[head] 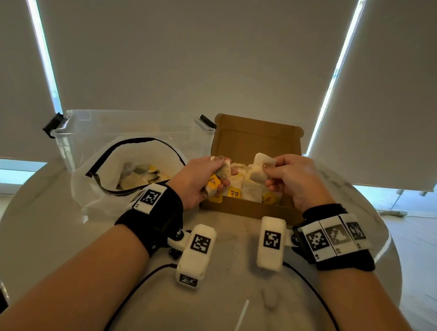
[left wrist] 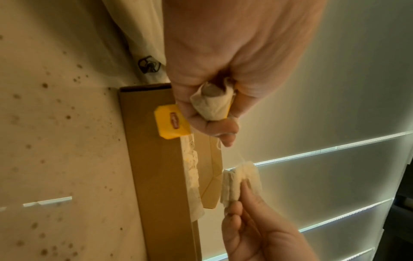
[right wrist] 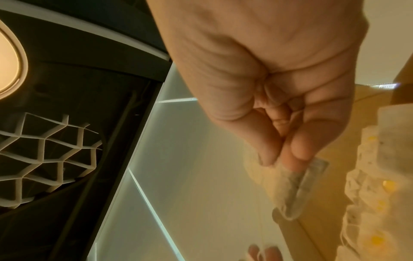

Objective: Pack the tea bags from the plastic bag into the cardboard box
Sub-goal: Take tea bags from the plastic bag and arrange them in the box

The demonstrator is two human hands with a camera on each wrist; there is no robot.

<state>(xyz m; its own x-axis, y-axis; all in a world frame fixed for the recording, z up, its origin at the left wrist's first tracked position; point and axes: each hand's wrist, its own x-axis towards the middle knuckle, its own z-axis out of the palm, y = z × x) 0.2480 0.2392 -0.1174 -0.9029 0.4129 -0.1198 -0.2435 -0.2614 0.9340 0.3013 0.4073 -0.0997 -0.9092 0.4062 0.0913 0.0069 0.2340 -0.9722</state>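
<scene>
An open cardboard box [head: 250, 208] stands mid-table with several tea bags [head: 246, 190] and yellow tags inside. Above its left end my left hand [head: 206, 175] grips a small bunch of tea bags [left wrist: 212, 104] with a yellow tag [head: 214, 184]. Over the box's right half my right hand [head: 286, 174] pinches one tea bag [head: 262, 168] between thumb and fingers; the same tea bag [right wrist: 297, 190] hangs below the fingertips in the right wrist view. A thin string runs between the two bundles. The plastic bag [head: 135, 170] lies left of the box, open, with more tea bags inside.
A clear plastic tub [head: 91, 129] with black latches stands behind the plastic bag. The box lid [head: 257, 137] stands upright at the back. A round pale table [head: 54, 232] carries everything; dark crumbs speckle it near the box. Window blinds fill the background.
</scene>
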